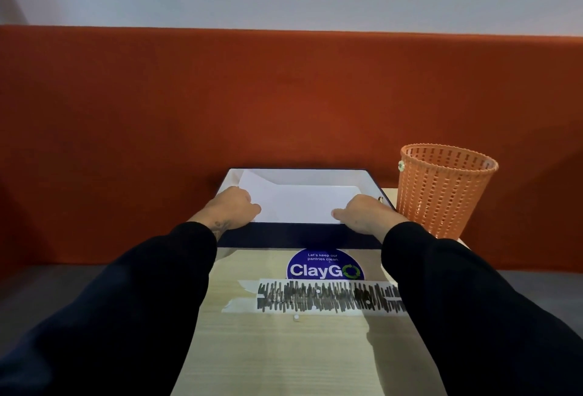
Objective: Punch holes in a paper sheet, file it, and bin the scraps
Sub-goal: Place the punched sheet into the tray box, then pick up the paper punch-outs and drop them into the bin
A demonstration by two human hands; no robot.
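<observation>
Left hand [235, 206]: fingers curled, pinching the paper sheet [299, 203] at its left edge.
Right hand [362, 214]: thumb on top, gripping its right edge.
Location: paper sheet lies inside the open dark folder [284, 233].
Hidden: fingertips, under the sheet; possibly a clip [380, 200] beyond the knuckles.

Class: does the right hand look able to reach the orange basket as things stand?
Probably yes: the basket stands close beside the right hand with nothing between, though that hand holds the sheet.
</observation>
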